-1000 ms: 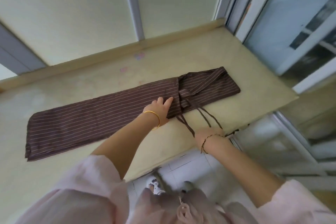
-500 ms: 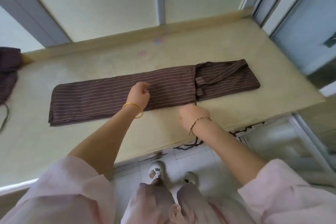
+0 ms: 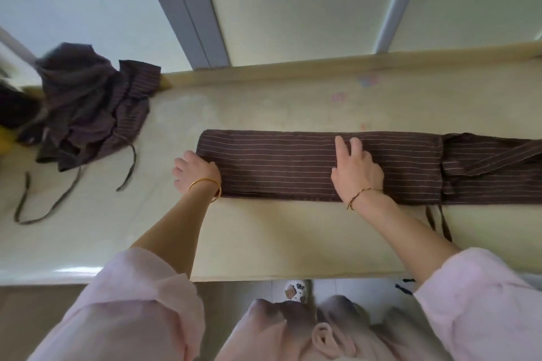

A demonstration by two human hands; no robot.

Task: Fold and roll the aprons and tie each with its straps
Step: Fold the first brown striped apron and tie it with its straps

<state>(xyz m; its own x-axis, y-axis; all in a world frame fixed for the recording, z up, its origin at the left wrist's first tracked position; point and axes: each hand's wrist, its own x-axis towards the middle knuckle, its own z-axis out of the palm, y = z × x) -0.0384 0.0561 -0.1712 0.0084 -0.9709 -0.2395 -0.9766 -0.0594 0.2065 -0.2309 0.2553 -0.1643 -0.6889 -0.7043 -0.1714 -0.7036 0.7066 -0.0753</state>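
A brown striped apron [image 3: 278,167], folded into a long narrow strip, lies flat across the pale counter [image 3: 264,237]. My left hand [image 3: 196,173] is at the strip's left end, its fingers curled at the short edge and its thumb hidden by the fabric. Flat on the middle of the strip rests my right hand [image 3: 356,170], fingers straight and pressing down. The bib end [image 3: 492,167] with a band across it lies at the right. Two thin straps [image 3: 440,223] trail from the strip's front edge toward the counter edge.
A crumpled heap of more brown aprons [image 3: 91,108] sits at the far left by the window frame, with loose straps [image 3: 70,187] looping over the counter. A low ledge [image 3: 322,67] runs along the back. The floor and my shoes show below the front edge.
My left hand slid left along the strip to its end. My right hand left the straps at the front edge and now lies flat on the strip. The view swung left, showing the heap.
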